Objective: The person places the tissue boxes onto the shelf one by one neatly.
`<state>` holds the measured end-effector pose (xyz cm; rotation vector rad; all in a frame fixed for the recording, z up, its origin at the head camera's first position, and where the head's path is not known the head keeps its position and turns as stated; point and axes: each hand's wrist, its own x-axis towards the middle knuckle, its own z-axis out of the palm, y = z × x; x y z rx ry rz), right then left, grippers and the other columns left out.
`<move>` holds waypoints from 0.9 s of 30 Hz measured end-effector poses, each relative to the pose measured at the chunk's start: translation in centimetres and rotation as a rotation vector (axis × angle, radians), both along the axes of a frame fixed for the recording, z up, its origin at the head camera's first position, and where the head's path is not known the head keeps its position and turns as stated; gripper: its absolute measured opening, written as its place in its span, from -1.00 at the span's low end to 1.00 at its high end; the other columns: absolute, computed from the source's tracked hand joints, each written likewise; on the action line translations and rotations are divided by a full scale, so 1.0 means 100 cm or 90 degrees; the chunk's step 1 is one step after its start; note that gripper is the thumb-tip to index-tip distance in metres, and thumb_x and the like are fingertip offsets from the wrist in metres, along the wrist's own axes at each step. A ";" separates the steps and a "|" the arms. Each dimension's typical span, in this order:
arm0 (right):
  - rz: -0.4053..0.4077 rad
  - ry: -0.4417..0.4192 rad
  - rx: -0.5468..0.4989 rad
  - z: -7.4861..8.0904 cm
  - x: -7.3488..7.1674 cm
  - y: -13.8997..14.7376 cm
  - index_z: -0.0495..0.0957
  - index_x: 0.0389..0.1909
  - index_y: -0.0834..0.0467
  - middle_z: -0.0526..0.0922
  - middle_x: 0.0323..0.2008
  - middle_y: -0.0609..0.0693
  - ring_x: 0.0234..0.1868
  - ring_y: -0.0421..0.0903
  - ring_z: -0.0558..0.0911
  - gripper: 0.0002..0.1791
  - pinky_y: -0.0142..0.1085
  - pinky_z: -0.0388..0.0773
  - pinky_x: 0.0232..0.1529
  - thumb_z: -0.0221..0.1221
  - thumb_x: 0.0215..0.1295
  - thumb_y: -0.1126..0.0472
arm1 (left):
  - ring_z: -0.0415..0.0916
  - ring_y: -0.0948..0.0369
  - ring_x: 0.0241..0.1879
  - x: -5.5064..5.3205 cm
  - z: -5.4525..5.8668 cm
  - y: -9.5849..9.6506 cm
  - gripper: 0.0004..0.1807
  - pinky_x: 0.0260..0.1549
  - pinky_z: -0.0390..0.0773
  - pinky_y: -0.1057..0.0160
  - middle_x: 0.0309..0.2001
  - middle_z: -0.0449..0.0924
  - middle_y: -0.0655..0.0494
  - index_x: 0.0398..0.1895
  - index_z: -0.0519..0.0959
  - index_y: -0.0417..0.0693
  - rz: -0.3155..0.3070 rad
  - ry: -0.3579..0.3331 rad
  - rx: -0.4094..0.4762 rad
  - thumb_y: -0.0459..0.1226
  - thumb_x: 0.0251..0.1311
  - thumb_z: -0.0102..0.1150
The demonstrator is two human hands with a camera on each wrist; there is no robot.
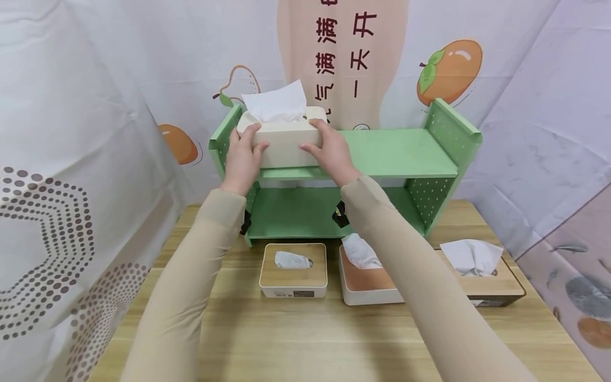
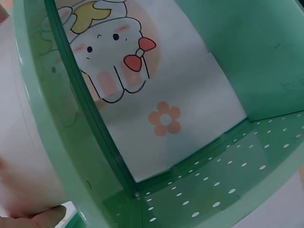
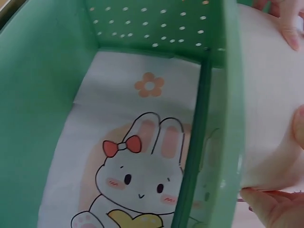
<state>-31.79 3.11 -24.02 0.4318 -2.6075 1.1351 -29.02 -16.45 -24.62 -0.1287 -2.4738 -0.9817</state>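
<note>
A cream tissue box (image 1: 286, 146) with a white tissue (image 1: 279, 103) standing up from its top is at the left end of the top shelf of a green rack (image 1: 391, 154). My left hand (image 1: 241, 162) grips the box's left end, thumb on the front face. At the right end my right hand (image 1: 333, 149) holds it the same way. In the left wrist view the box (image 2: 26, 128) shows along the left edge, beyond the green shelf edge. The right wrist view has the box (image 3: 270, 99) at its right side. Whether its base touches the shelf I cannot tell.
On the wooden table (image 1: 286, 339) before the rack stand a small wood-topped tissue box (image 1: 293, 252), a brown-topped one (image 1: 372, 284) partly behind my right sleeve, and a dark-sided one (image 1: 501, 286). Dark clips (image 1: 341, 215) show at the rack's lower shelf. A printed curtain (image 1: 191, 63) hangs behind.
</note>
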 end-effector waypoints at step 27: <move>-0.031 0.009 0.035 0.000 0.005 -0.010 0.00 0.47 0.04 0.22 0.40 0.11 0.35 0.05 0.31 -0.20 -0.11 0.27 0.32 0.14 0.31 -0.05 | 0.04 -0.21 0.39 -0.007 0.006 0.000 -0.40 0.29 0.20 -0.11 0.48 -0.33 -0.26 0.45 0.13 0.13 0.023 -0.041 -0.043 -0.09 0.38 -0.05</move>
